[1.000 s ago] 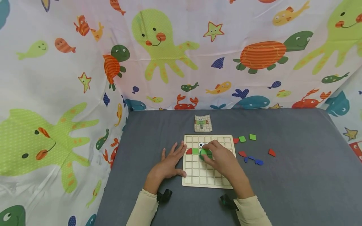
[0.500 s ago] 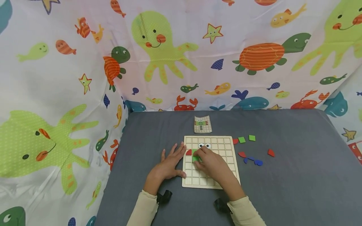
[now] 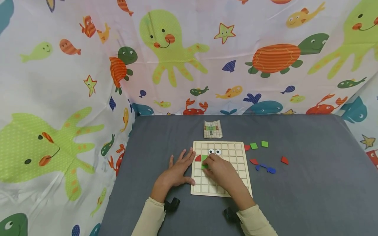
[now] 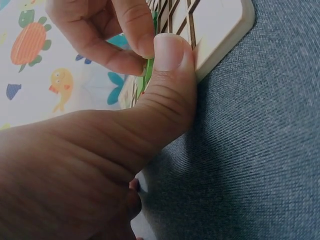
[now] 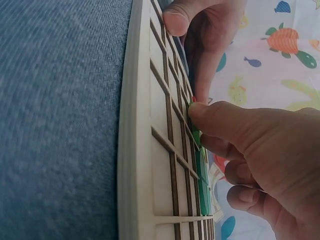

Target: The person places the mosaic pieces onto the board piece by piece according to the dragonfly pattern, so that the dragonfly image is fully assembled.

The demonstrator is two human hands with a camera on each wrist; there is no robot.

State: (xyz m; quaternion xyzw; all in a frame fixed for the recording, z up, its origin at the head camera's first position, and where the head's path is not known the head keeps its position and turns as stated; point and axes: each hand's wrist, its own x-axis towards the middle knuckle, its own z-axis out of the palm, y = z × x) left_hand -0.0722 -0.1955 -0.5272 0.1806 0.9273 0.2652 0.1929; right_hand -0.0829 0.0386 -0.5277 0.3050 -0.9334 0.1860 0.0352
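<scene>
Fingertips of the right hand point(image 3: 220, 170) are pressing a green tile point(image 3: 204, 166) onto the board point(image 3: 242, 170); the left hand point(image 3: 177, 170), flat and relaxed, is bracing the board's left edge.

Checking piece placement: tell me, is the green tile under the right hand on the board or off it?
On it: the green tile lies within the wooden grid board, beneath the right hand.
</scene>
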